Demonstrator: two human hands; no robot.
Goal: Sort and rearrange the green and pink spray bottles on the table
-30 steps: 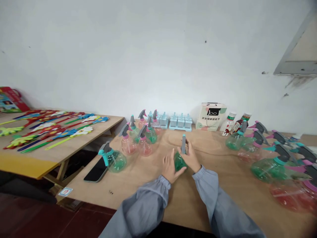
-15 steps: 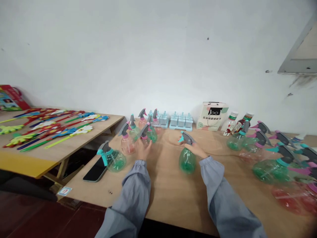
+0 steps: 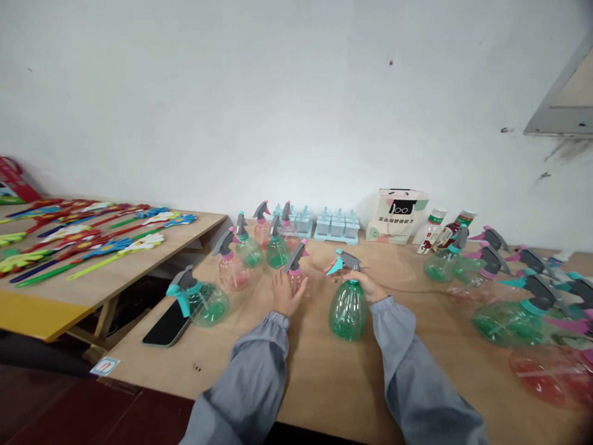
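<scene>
My right hand [image 3: 368,284] grips the neck of a green spray bottle [image 3: 347,309] with a grey head and teal trigger, which hangs a little above the wooden table [image 3: 324,371]. My left hand [image 3: 285,293] is wrapped round a pink spray bottle [image 3: 296,272] with a grey and pink head, near the table's middle. Both arms wear grey sleeves. Behind the left hand stand several more green and pink spray bottles [image 3: 248,250].
A green spray bottle [image 3: 204,303] and a black phone [image 3: 164,324] lie at the table's left edge. Several spray bottles [image 3: 504,315] lie at the right. Blue ice moulds [image 3: 336,225], a carton [image 3: 396,216] and drink bottles [image 3: 430,232] line the wall. Coloured clappers [image 3: 92,238] cover the left table.
My right hand has lifted the green bottle and brought it nearer to me. My left hand left it, reached to the group at the left and pulled a pink bottle toward the middle.
</scene>
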